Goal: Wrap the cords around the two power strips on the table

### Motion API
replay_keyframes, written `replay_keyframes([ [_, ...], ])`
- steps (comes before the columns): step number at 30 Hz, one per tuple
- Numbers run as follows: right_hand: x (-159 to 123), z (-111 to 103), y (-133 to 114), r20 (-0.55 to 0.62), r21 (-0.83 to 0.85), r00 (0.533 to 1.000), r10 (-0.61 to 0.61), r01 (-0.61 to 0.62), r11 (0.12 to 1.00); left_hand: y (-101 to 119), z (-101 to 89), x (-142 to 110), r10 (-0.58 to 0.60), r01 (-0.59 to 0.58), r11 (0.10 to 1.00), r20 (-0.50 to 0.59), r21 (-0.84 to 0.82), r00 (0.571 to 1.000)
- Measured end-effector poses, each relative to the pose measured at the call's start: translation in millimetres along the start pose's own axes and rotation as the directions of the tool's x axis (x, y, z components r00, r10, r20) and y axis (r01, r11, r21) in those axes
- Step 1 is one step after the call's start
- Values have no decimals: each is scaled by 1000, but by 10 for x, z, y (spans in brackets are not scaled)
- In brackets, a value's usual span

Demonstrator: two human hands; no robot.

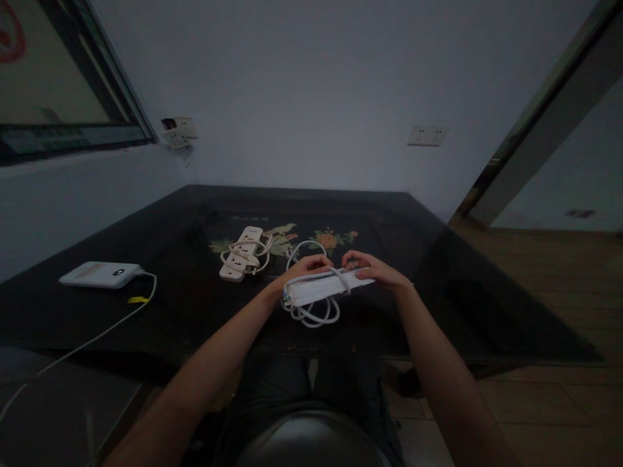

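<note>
A white power strip [318,290] is turned on its side in front of me, with its white cable [318,320] looped around and beneath it. My right hand [372,268] grips the strip's right end, thumb on the near face and fingers behind. Behind the strip's left part, my left hand [309,267] has its fingers curled at the far edge by the cable; the strip hides part of this hand, so what it grips is unclear. A second power strip [246,248], wrapped in its own cord, lies to the left on the table.
The dark glossy table [185,253] has a printed flower pattern [328,240]. At its left lies a white power bank [100,274] with a cable [119,321] running off the near edge. Wall sockets [427,135] sit on the wall behind, and a window [63,78] is at left.
</note>
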State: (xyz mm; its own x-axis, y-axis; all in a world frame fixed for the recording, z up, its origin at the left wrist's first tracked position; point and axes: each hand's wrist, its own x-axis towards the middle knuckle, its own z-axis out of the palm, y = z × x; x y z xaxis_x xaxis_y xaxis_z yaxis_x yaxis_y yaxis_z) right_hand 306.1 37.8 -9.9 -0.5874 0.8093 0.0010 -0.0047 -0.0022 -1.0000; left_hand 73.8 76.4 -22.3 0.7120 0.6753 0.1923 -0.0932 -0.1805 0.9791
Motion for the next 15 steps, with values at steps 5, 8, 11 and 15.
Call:
replay_keyframes([
  [5,-68,-83,-24,33,-70,999,31,-29,997,14,-15,-6,52,-52,999,-49,8,997],
  [8,-153,-136,-70,61,-124,995,83,-75,989,41,-19,-38,68,-66,997,-60,24,996],
  [11,-241,-177,-124,48,-143,991,128,-120,982,66,-16,-59,88,-85,995,-63,59,994],
  [15,-319,-224,-169,-48,-156,986,157,-163,974,95,-19,-56,139,-128,983,-85,129,987],
])
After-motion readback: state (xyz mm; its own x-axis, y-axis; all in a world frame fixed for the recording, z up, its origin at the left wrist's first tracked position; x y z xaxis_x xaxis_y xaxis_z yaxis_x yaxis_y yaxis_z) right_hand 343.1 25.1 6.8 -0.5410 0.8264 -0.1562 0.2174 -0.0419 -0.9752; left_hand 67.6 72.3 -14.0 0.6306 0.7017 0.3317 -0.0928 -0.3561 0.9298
